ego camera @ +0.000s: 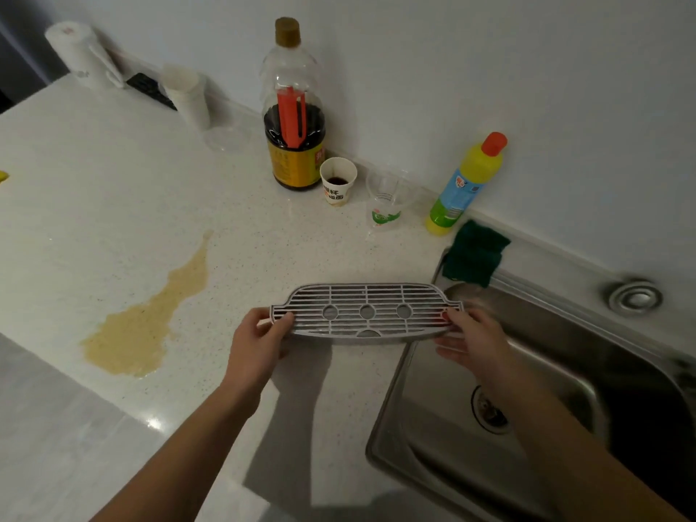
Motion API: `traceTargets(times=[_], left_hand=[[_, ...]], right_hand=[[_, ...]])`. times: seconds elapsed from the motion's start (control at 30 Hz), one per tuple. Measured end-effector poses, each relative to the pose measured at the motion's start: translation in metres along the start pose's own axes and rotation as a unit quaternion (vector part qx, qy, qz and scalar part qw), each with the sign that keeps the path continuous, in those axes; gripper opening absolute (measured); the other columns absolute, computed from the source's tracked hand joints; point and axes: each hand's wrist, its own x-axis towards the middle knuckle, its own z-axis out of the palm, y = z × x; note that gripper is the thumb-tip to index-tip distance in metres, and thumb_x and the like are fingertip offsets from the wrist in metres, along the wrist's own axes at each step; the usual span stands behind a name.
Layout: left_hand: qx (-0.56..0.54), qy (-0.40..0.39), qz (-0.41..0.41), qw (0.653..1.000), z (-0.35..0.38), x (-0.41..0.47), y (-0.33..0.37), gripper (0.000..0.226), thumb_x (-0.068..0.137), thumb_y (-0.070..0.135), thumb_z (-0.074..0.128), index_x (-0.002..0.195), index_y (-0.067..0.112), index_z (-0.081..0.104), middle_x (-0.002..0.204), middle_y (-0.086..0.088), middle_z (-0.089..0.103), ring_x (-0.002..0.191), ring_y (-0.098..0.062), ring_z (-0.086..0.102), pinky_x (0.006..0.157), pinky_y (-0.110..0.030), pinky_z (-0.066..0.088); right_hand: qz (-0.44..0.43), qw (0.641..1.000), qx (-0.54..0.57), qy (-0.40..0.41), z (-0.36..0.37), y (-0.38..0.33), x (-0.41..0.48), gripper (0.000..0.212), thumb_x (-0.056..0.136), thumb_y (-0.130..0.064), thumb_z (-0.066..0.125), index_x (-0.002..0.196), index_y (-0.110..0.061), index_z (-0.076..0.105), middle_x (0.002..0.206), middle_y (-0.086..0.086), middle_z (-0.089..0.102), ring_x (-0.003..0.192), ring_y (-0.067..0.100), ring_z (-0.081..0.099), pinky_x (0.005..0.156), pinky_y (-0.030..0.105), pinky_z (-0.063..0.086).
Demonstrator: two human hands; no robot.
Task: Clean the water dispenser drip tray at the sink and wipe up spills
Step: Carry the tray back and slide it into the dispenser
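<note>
Both hands (260, 340) hold drip tray (367, 310).

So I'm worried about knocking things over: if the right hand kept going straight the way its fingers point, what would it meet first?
The right hand points leftward along the drip tray it grips, so beyond the tray it would probably meet the left hand first. Depth is unclear.

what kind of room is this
Most likely a home kitchen: a steel sink set into a speckled white counter, with a soy sauce bottle and a dish soap bottle along the wall.
</note>
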Motion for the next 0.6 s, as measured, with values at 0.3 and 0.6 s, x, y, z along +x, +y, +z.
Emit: traceTargets(times=[0.3, 0.6], left_hand=[[-0.106, -0.053, 0.001, 0.993, -0.041, -0.036, 0.003, 0.015, 0.095, 0.029, 0.07, 0.107, 0.021, 0.066, 0.098, 0.0, 0.079, 0.092, -0.022, 0.074, 0.072, -0.036, 0.059], [-0.132, 0.039, 0.033, 0.99, -0.107, -0.125, -0.009, 0.01, 0.09, 0.026, 0.075, 0.096, 0.024, 0.067, 0.089, 0.001, 0.074, 0.079, -0.015, 0.067, 0.068, -0.028, 0.059]], right_hand=[[0.018, 0.988, 0.15, -0.023, -0.011, 0.048, -0.08, 0.035, 0.091, -0.024, 0.077, 0.122, -0.011, 0.066, 0.096, 0.006, 0.082, 0.083, 0.026, 0.08, 0.069, 0.035, 0.063], [-0.035, 0.983, 0.127, -0.128, 0.019, 0.061, -0.126, 0.034, 0.089, -0.033, 0.074, 0.119, -0.017, 0.072, 0.103, 0.005, 0.082, 0.087, 0.021, 0.08, 0.073, 0.037, 0.059]])
